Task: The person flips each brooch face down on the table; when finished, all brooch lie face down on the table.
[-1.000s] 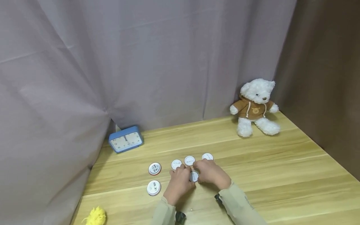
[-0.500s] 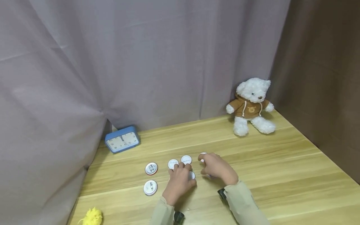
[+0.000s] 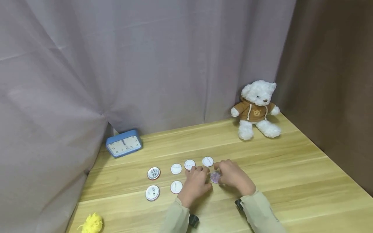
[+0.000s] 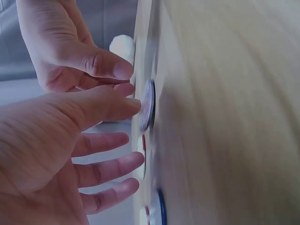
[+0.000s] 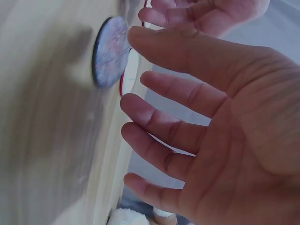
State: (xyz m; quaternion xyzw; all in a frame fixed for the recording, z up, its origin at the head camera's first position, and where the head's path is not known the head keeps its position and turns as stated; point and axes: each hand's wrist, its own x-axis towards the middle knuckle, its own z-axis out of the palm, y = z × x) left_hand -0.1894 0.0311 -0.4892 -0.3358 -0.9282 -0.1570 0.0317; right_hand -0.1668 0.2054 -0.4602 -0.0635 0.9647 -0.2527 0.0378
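Observation:
A round pin badge (image 3: 215, 177) with a purple patterned face up lies between both hands on the wooden table. My left hand (image 3: 196, 185) is just left of it, fingers spread and loosely bent; in the left wrist view its thumb tip (image 4: 131, 108) is at the badge's edge, contact unclear. My right hand (image 3: 234, 177) is at the badge's right side, thumb close to the rim in the right wrist view, its other fingers apart. White-backed badges lie behind the hands: one on the right (image 3: 208, 161), one partly behind left fingers (image 3: 189, 164), and one farther left (image 3: 176, 168).
Another white-backed badge (image 3: 176, 187) lies left of the left hand. Two larger badges, one rear (image 3: 153, 173) and one front (image 3: 152, 193), lie farther left. A blue clock (image 3: 124, 143), a white teddy bear (image 3: 257, 110) and a yellow fluffy ball (image 3: 92, 223) surround them.
Both hands have shifted right. A front white-backed badge, covered before, shows left of the left hand. The purple face has come into view by the right hand. The head view has turned slightly.

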